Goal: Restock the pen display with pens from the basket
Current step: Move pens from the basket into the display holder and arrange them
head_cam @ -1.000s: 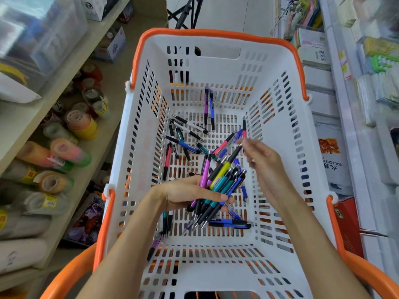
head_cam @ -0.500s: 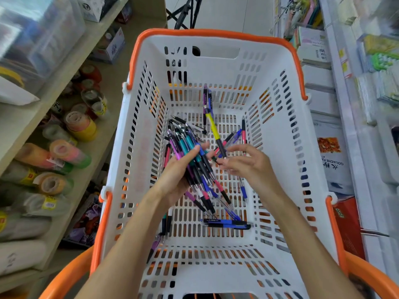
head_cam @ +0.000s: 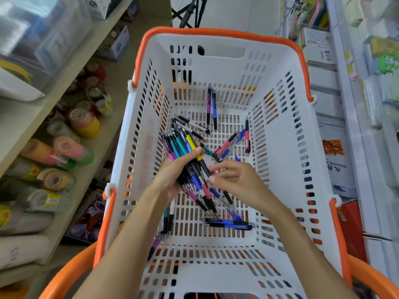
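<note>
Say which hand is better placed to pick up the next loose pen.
Right hand: it holds nothing, close to loose pens on the basket floor. The left hand already grips a bundle of pens.

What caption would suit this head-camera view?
Over a white basket of loose pens, the left hand holds a pen bundle; the right hand reaches in.
</note>
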`<state>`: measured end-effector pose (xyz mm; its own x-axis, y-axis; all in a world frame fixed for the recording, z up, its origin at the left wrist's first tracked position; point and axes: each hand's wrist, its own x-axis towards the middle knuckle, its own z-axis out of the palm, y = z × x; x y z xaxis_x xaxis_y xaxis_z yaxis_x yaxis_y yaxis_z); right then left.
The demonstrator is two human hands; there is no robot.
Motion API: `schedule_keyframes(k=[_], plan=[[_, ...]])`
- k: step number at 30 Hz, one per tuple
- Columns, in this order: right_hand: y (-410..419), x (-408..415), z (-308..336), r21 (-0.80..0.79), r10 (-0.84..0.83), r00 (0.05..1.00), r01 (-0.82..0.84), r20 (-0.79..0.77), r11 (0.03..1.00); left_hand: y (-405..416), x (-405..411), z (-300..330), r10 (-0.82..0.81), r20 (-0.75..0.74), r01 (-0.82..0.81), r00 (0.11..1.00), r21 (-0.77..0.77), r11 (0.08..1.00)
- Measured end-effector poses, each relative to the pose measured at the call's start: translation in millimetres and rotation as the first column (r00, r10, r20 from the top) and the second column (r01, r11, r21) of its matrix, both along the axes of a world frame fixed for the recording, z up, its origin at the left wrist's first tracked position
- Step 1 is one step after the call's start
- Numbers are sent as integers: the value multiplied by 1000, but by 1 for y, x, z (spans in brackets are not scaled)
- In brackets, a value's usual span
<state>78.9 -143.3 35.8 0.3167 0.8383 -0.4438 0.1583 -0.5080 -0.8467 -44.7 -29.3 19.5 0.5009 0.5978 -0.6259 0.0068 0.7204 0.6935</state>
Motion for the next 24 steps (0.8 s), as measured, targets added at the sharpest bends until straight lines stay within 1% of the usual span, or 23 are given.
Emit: schedule_keyframes(k=[3, 5, 8, 10, 14, 18, 21, 24], plan=[[2, -4, 1, -153, -52, 980, 23, -191, 988, -1, 2, -2, 49, 11, -48, 999, -36, 998], [2, -10, 0, -226, -64, 963, 3, -263, 974, -4, 5, -4, 110, 38, -107, 993, -60, 992], [2, -15, -3, -233, -137, 953, 73, -270, 970, -9, 10, -6, 181, 60, -177, 982, -75, 981], [2, -15, -3, -230, -191, 944, 130, -270, 965, -11, 12, -5, 202, 68, -198, 977, -63, 978], [1, -21, -4, -228, -181, 949, 123, -257, 966, -14, 14, -2, 223, 85, -219, 971, -58, 974], [2, -26, -4, -213, -236, 939, 185, -249, 959, -15, 15, -3, 229, 62, -226, 972, -41, 973], [2, -28, -3, -217, -225, 939, 170, -260, 961, -18, 16, -1, 223, 44, -222, 974, -43, 974], [3, -31, -3, -192, -230, 943, 187, -238, 964, -18, 16, 1, 230, 61, -226, 971, -62, 972]])
